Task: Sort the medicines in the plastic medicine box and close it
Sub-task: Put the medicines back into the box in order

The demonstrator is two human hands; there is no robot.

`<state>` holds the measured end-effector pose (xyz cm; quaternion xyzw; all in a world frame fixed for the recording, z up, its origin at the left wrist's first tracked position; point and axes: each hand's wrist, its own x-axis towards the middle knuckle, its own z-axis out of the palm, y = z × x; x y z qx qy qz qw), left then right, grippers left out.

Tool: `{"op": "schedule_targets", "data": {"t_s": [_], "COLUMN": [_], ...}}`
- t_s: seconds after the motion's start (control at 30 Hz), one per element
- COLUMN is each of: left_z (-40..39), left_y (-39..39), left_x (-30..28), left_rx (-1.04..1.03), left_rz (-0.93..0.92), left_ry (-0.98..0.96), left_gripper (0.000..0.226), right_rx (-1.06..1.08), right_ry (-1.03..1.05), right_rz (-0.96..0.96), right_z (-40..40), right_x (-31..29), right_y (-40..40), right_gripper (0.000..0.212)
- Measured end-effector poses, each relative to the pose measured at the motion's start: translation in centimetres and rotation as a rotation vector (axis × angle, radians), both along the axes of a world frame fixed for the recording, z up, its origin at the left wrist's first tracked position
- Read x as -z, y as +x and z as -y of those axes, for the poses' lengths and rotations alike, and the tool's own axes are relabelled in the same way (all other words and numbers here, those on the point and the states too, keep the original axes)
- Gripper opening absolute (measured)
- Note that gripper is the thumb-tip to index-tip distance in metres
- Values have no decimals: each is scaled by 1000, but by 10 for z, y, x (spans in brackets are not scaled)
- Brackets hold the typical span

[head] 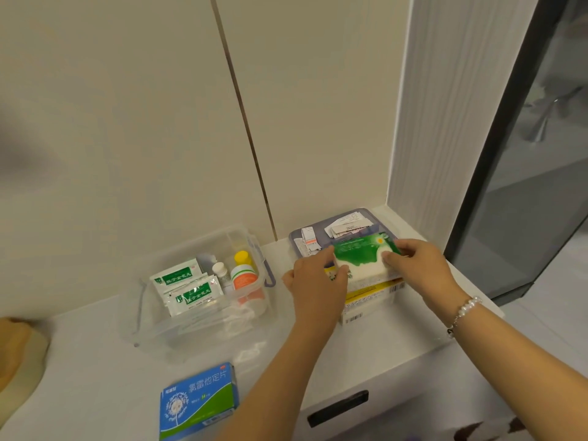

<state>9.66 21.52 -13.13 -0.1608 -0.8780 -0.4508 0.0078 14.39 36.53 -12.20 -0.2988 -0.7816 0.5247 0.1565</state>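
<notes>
A clear plastic medicine box (296, 240) with a greyish rim stands at the back right of the white counter, holding paper slips and stacked cartons. Both hands grip a green-and-white carton (361, 257) lying on top of the stack: my left hand (318, 278) holds its left end, my right hand (413, 262) its right end. Under it lies a yellow-and-white carton (375, 291). To the left stands a clear inner tray (152, 326) with green sachets (187, 289) and small bottles (243, 276). A blue-and-green carton (199, 402) lies near the front edge.
The wall rises right behind the box and tray. A white fluted panel (439, 122) and a dark-framed glass door stand at the right. A drawer with a dark handle slot (337, 409) sits below the counter. A tan object (16, 354) lies at the left edge.
</notes>
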Motion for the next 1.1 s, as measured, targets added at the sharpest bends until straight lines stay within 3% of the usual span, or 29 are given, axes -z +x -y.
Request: {"op": "schedule_targets", "data": {"t_s": [0.1, 0.27, 0.37, 0.47, 0.63, 0.73, 0.9, 1.1], "left_z": [6, 30, 53, 81, 124, 142, 169, 189], "left_y": [2, -3, -3, -1, 3, 5, 9, 1], "left_x": [-12, -35, -49, -55, -59, -64, -72, -71], "left_rx": [-3, -132, -178, -203, -269, -335, -408, -463], "left_rz": [56, 146, 163, 206, 303, 262, 195, 194], "left_ry": [244, 442, 485, 556, 683, 710, 766, 840], "left_gripper": [40, 47, 45, 26, 23, 22, 33, 16], "right_rx": [32, 1, -74, -193, -330, -347, -402, -502], "right_ry": [-109, -160, -148, -116, -41, -29, -129, -278], "right_rz": [-130, -315, -400, -436, -452, -473, -558, -492], "right_z": [8, 34, 52, 70, 108, 129, 162, 188], "right_x": [-10, -27, -34, -37, -36, -40, -48, -41], "right_y": [2, 2, -1, -4, -9, -14, -18, -27], "right_gripper": [29, 25, 25, 28, 33, 31, 26, 30]}}
